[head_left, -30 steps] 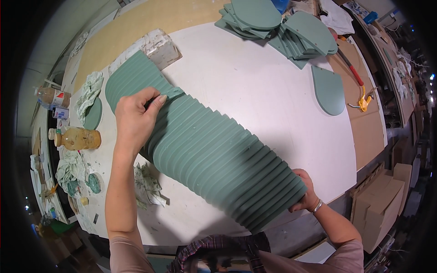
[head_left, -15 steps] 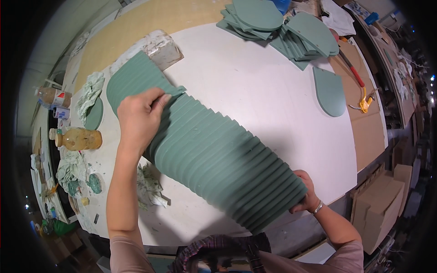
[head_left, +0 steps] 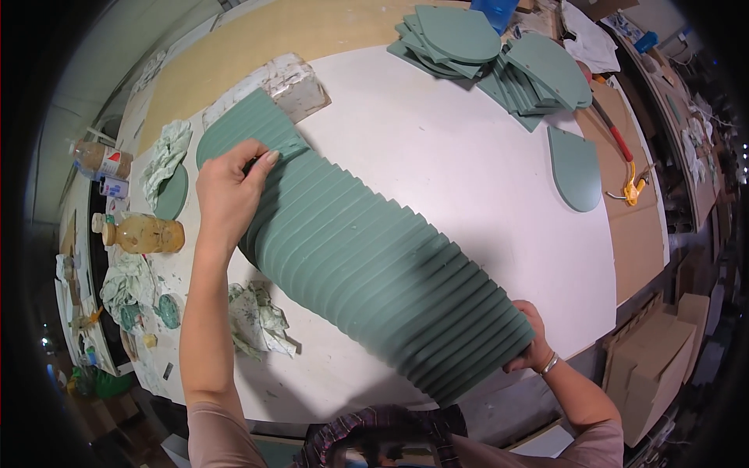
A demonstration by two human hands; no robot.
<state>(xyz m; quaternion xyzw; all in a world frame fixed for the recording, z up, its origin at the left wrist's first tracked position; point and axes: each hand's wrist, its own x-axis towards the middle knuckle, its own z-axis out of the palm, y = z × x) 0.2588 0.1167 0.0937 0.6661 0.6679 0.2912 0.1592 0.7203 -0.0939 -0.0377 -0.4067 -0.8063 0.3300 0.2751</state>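
Note:
A long row of green rounded panels [head_left: 367, 242], standing face to face like slices, slants across the white table from upper left to lower right. Over the upper-left part my left hand [head_left: 230, 187] is closed, thumb and fingers pinched together. A small thin green piece [head_left: 293, 147] shows just past its fingertips, against the panel edges; its kind is unclear. At the lower-right end my right hand [head_left: 533, 339] grips the last panel, fingers partly hidden behind it. The row's far end lies against a stained white block [head_left: 300, 90].
Stacks of similar panels [head_left: 460, 35] stand at the back right, one loose panel [head_left: 576, 168] nearer. A red-handled tool [head_left: 612, 129] lies on brown board. Left are a bottle of yellowish liquid [head_left: 148, 234], a crumpled cloth [head_left: 168, 156] and another rag [head_left: 261, 320].
My left hand has shifted slightly left along the panel edges, the small green piece with it. My right hand keeps its hold at the end. The whole view has shifted a little.

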